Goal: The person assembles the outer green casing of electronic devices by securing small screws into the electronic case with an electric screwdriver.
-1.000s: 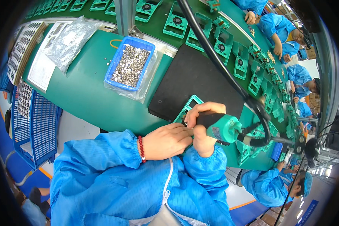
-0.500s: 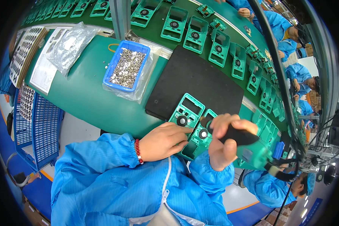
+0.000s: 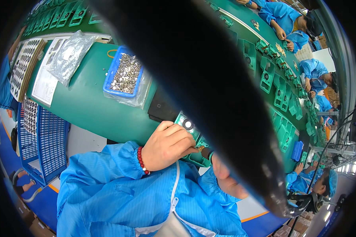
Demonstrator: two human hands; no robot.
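Note:
My left hand point(image 3: 166, 144), with a red bead bracelet at its wrist, is closed in a pinch at the tip of an electric screwdriver point(image 3: 207, 153). What lies between those fingertips is too small to make out. My right hand point(image 3: 225, 179) grips the screwdriver, whose body is mostly hidden behind a blurred black cable-like band point(image 3: 209, 79). Under my fingers, at the edge of a black mat point(image 3: 162, 104), lies a green plastic housing point(image 3: 180, 117) with a round black part with a pale centre point(image 3: 187, 124). A second housing shows partly between my hands.
A blue bin point(image 3: 106, 89) of small metal parts point(image 3: 126, 75) stands on a plastic bag, near another clear bag point(image 3: 73, 55). Rows of green housings point(image 3: 267, 75) line the far bench. A blue crate point(image 3: 55, 138) stands at left. Co-workers in blue point(image 3: 281, 17) sit at right.
The black band has swung across the view, hiding much of the mat and screwdriver. My right hand and the screwdriver have come lower, its tip now at my left fingertips. My left hand shifted slightly.

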